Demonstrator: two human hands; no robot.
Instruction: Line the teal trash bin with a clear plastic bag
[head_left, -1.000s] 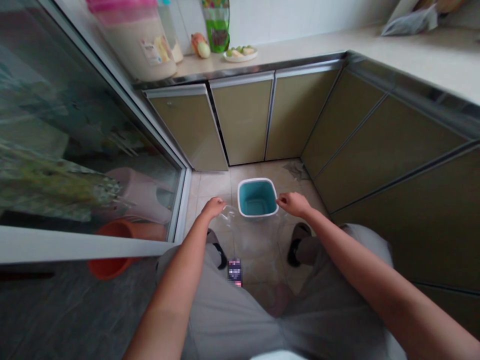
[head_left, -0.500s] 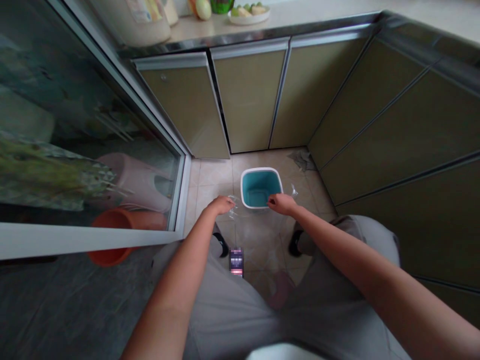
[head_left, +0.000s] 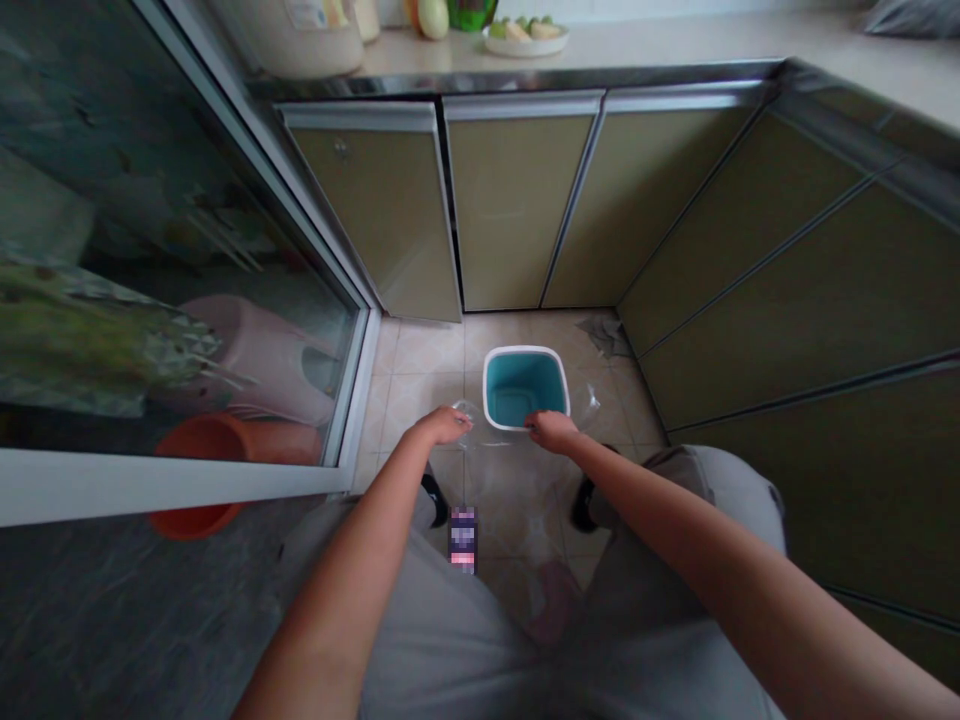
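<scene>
A clear plastic bag (head_left: 499, 470) hangs below and between my hands, its thin film hard to see against the floor. My left hand (head_left: 448, 425) pinches its edge, left of a teal bin with a white rim (head_left: 564, 385). My right hand (head_left: 553, 430) is closed on the bag at the bin's near right rim; whether it also touches the rim I cannot tell. Crumpled clear film catches the light beside both hands. The bin stands upright on the tiles, and no bag shows inside it.
Cabinet doors (head_left: 517, 210) enclose the far and right sides. A glass door frame (head_left: 360, 390) stands at the left, with an orange bucket (head_left: 206, 440) behind it. A grey cloth (head_left: 606, 335) lies in the corner. A small dark packet (head_left: 463, 540) lies between my feet.
My right hand has shifted slightly left along the near rim, closer to my left hand. The camera view has moved a little. Both hands keep hold of the bag.
</scene>
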